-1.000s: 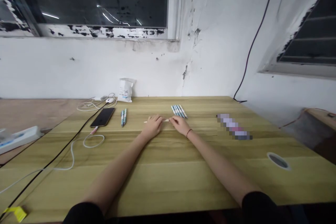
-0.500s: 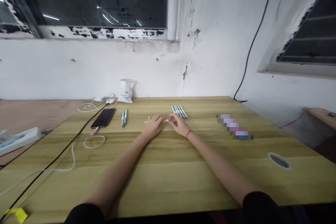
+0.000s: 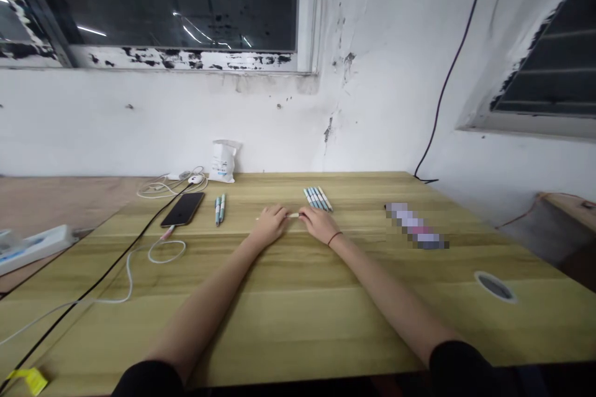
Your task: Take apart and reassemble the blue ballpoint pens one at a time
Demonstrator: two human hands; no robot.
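My left hand [image 3: 271, 223] and my right hand [image 3: 319, 223] are close together over the middle of the table, gripping a slim pale pen [image 3: 293, 215] lengthwise between them. The left fingers are closed around one part of it, and a thin pale tip pokes out beyond that hand. The right fingertips pinch its other end, which they mostly cover. Just behind my right hand lies a row of several blue, green and white pens [image 3: 318, 198]. Two similar pens [image 3: 220, 209] lie side by side to the left of my left hand.
A dark phone [image 3: 183, 209] with a white charging cable [image 3: 130, 273] lies at the left. A black cord crosses that side. A white packet [image 3: 223, 161] stands by the wall. At the right are a blurred-out long item [image 3: 416, 225] and a round table grommet [image 3: 496, 286].
My right hand has turned slightly downward, and its fingers now cover more of the pen's end. My left hand has hardly moved.
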